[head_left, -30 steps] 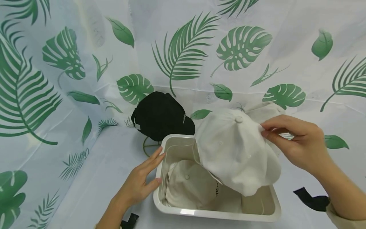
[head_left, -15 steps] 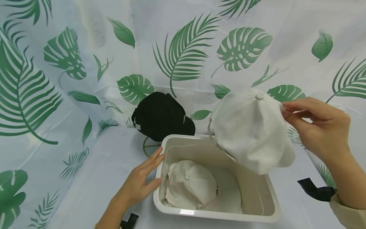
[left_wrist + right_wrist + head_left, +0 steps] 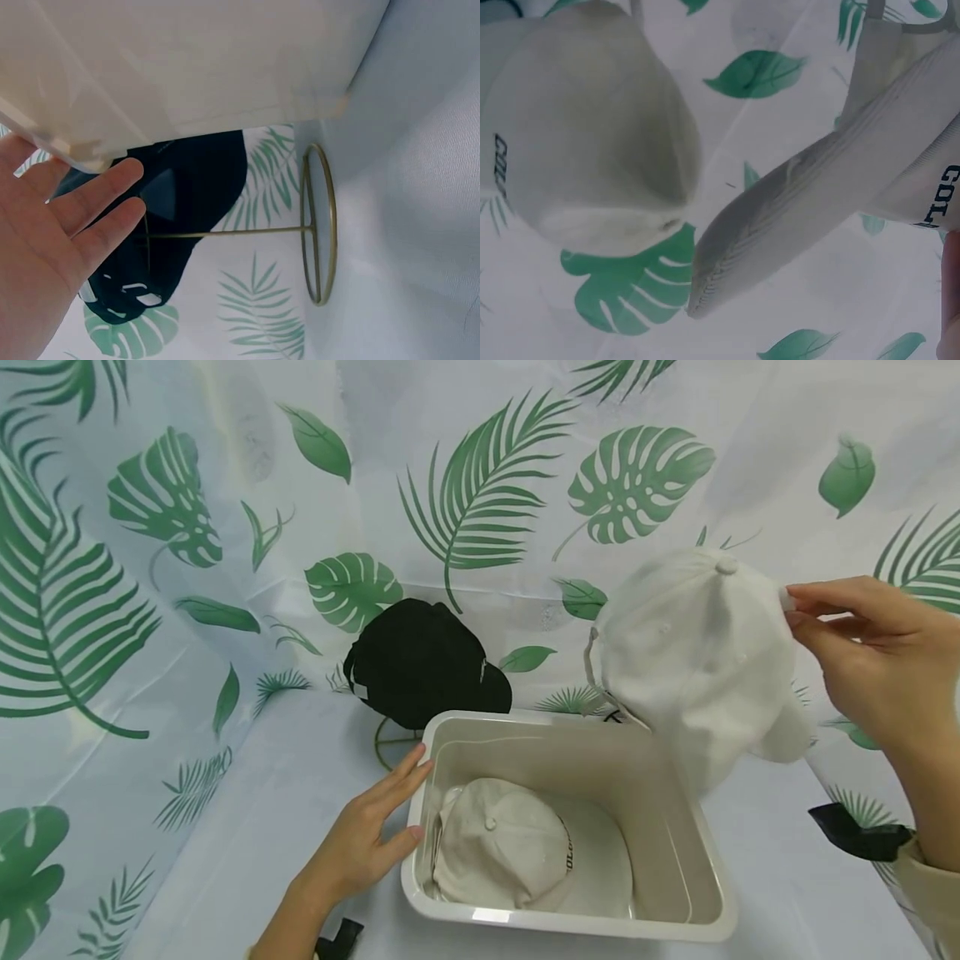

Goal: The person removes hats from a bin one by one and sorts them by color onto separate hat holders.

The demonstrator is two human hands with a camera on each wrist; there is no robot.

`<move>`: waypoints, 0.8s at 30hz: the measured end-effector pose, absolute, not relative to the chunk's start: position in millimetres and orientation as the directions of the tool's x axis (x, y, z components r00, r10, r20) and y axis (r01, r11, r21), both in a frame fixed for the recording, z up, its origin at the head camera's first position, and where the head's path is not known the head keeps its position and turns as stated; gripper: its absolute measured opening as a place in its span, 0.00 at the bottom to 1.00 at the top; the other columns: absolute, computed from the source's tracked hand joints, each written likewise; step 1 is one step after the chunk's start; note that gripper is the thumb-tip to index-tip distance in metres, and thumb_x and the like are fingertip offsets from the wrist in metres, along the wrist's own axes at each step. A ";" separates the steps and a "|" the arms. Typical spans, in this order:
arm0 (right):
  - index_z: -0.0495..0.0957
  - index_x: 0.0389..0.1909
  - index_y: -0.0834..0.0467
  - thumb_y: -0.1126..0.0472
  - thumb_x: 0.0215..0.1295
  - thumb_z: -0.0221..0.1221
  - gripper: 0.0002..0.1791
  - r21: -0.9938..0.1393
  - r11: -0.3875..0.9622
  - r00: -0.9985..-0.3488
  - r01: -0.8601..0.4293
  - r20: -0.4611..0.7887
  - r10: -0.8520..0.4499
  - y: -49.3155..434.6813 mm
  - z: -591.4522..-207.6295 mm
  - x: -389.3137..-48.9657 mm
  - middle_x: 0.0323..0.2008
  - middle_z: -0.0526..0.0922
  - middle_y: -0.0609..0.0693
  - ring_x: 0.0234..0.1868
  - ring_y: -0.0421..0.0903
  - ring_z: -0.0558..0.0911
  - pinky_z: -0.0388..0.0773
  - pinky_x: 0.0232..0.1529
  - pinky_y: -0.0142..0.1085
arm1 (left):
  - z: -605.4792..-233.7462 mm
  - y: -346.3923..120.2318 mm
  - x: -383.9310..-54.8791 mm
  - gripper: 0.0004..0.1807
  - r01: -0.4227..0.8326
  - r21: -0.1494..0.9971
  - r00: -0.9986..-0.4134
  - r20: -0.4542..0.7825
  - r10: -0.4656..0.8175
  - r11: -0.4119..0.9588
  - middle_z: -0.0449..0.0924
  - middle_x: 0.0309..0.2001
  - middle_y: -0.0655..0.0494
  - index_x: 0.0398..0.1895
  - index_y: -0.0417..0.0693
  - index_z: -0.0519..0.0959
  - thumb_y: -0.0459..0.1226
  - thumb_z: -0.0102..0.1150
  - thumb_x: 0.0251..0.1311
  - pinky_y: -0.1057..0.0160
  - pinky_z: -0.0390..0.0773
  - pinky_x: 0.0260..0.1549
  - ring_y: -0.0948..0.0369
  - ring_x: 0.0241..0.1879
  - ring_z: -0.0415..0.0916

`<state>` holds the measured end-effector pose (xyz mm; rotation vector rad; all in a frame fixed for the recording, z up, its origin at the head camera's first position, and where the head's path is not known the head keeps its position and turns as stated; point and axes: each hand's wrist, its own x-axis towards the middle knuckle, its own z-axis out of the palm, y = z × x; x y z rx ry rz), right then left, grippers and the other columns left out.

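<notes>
My right hand (image 3: 892,643) pinches the crown of an off-white baseball cap (image 3: 697,660), holding it up over the back right corner of a cream plastic bin (image 3: 570,928). In the right wrist view the held cap's brim (image 3: 780,217) slants across the frame, with dark lettering on its front; only a sliver of finger shows at the right edge. My left hand (image 3: 367,835) touches the bin's left rim with extended fingers; the left wrist view shows this hand (image 3: 45,240) beside the bin wall (image 3: 187,67). Inside the bin lies another beige cap (image 3: 510,843), crown up.
A black cap (image 3: 420,664) sits on a brass-coloured wire stand (image 3: 319,225) behind the bin's left side. The right wrist view shows another off-white lettered cap (image 3: 592,135) at left. A leaf-printed white sheet (image 3: 480,502) covers the wall behind.
My right hand has lifted the off-white cap up and to the right, from over the bin's middle to its back right corner, uncovering more of the bin's inside. The left hand stays put.
</notes>
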<state>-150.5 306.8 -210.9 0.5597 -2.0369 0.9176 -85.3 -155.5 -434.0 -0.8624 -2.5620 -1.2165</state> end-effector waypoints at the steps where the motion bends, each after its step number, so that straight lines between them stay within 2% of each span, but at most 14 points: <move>1: 0.85 0.43 0.77 0.81 0.62 0.62 0.10 -0.404 0.656 -0.576 -0.638 0.815 -0.058 308.1 -210.0 -151.2 0.41 0.86 0.29 0.41 0.28 0.82 0.75 0.45 0.18 | -433.8 -155.7 -85.2 0.41 0.569 0.655 -0.818 0.388 0.425 0.497 0.53 0.83 0.58 0.81 0.52 0.64 0.36 0.59 0.62 0.40 0.71 0.67 0.53 0.78 0.61; 4: 0.86 0.46 0.75 0.82 0.63 0.62 0.12 -0.412 0.695 -0.600 -0.589 0.799 -0.034 312.3 -208.4 -153.4 0.42 0.84 0.25 0.42 0.26 0.81 0.74 0.46 0.17 | -433.7 -156.1 -85.1 0.41 0.567 0.659 -0.819 0.386 0.424 0.495 0.53 0.83 0.58 0.81 0.52 0.64 0.36 0.59 0.62 0.41 0.71 0.67 0.53 0.78 0.61; 10: 0.86 0.50 0.72 0.77 0.67 0.62 0.12 -0.421 0.718 -0.615 -0.554 0.788 -0.013 326.1 -208.3 -162.4 0.44 0.83 0.25 0.44 0.25 0.81 0.74 0.47 0.15 | -434.4 -156.3 -85.6 0.41 0.570 0.659 -0.817 0.390 0.425 0.491 0.53 0.83 0.58 0.81 0.52 0.64 0.36 0.59 0.62 0.41 0.71 0.68 0.53 0.78 0.61; 17: 0.86 0.51 0.71 0.76 0.68 0.62 0.12 -0.441 0.748 -0.637 -0.496 0.770 0.031 337.8 -211.0 -172.9 0.42 0.81 0.22 0.42 0.23 0.79 0.70 0.44 0.12 | -434.2 -156.5 -85.4 0.41 0.569 0.661 -0.817 0.389 0.426 0.489 0.53 0.83 0.57 0.81 0.51 0.64 0.36 0.59 0.61 0.40 0.71 0.67 0.53 0.78 0.61; 24: 0.87 0.54 0.65 0.71 0.70 0.63 0.13 -0.478 0.814 -0.703 -0.329 0.700 0.127 344.4 -216.1 -180.5 0.38 0.77 0.16 0.39 0.17 0.76 0.70 0.45 0.12 | -434.1 -155.9 -85.6 0.41 0.560 0.671 -0.823 0.379 0.424 0.486 0.53 0.83 0.58 0.81 0.52 0.64 0.36 0.59 0.62 0.40 0.70 0.68 0.53 0.78 0.60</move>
